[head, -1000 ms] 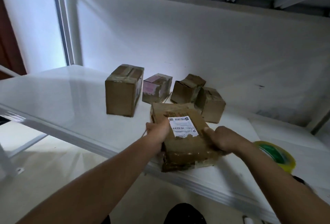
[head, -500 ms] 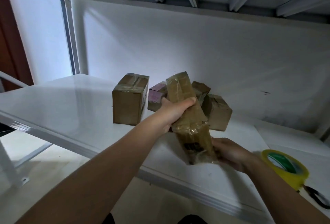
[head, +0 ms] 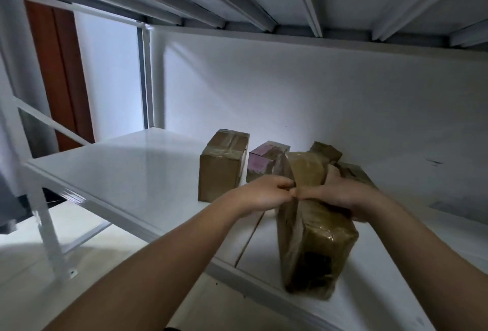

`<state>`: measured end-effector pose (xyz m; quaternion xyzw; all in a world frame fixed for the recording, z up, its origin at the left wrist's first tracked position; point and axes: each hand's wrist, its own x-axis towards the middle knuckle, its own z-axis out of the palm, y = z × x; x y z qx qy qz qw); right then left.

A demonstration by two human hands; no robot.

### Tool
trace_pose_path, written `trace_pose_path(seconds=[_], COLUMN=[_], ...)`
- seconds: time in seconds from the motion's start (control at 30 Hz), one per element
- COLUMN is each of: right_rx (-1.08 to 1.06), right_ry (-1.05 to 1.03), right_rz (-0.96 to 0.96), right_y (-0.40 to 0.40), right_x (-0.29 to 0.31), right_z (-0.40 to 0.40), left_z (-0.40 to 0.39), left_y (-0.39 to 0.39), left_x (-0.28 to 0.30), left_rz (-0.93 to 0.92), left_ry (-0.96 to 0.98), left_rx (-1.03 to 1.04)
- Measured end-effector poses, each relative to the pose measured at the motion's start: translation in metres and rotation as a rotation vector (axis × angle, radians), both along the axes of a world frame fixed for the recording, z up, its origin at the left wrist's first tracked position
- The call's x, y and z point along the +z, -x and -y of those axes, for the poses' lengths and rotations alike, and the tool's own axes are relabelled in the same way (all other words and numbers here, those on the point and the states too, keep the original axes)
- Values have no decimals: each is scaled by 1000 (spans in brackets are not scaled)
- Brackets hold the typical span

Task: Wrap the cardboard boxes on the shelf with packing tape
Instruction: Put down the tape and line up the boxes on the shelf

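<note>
Where the white shelf (head: 126, 172) runs toward the wall, a tape-wrapped cardboard box (head: 314, 238) is held on end above its front part, tilted, with the lower end just over the shelf surface; whether it touches the surface cannot be told. The box is clasped by the right hand (head: 340, 193) across its far side and upper part, the fingers curled round it. The left hand (head: 266, 193) is set at the box's near left edge, its fingertips pinched together against that edge, just beside the right thumb; whether tape alone or the cardboard itself is pinched cannot be told. Glossy clear tape is seen over the box's faces, wrinkled at the lower end.

Behind the held box, four further boxes are ranged on the shelf near the wall. A tall box (head: 223, 164) stands upright at the left, taped across its top. Just beside it a smaller box with a pink label (head: 264, 161) is placed. A third box (head: 326, 151) is partly hidden behind the held box, and a fourth box (head: 356, 172) is largely covered by the right hand.

The underside of an upper shelf (head: 264, 8) is seen overhead.
</note>
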<state>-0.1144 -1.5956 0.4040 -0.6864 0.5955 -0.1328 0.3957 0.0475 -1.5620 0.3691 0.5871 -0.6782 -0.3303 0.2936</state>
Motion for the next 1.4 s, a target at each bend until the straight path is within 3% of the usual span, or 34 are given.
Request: trace_pose_path(seconds=[0.1,0.17,0.23,0.37,0.5,0.7,0.83,0.9,1.0,1.1,1.17,1.23,1.33,1.4], right_rx=[-16,-23,-15,1,14,-66,-74,-53,1,9,-13,0,186,197], right_ry=[88,153,161,139,129,64,56,108,123,183,213,222,194,348], right_rz=[-71,-96,-43,225,418,813,947,937,863,712,610,469,173,54], right_y=[-4,0,2,3,7,-7,-62,-96,-139,-173,-191,-205,-212,-204], right_x=[-5,-1,9,33,48,70,77,76,73,63,48,29,3,-3], right_z=[6,11,14,15,18,27,34,40,59,73,80,83,84,90], left_z=[20,31,42,67,80,65,52,44,33,22,18,16,22,32], left_y=[-27,-47,-65,-81,-87,-74,-74,-80,-102,-132,-149,-156,-152,-152], left_x=[-9,-18,-30,-50,-55,-79,-87,-92,-90,-80,-72,-67,-72,-82], left_rz=[357,373,385,411,264,175,-232,-446,-729,-691,-566,-475,-522,-594], left_ry=[294,325,271,223,313,623,635,575,573,663,668,541,271,238], left_rx=[396,683,766,820,885,692,483,558,914,1080,999,718,342,339])
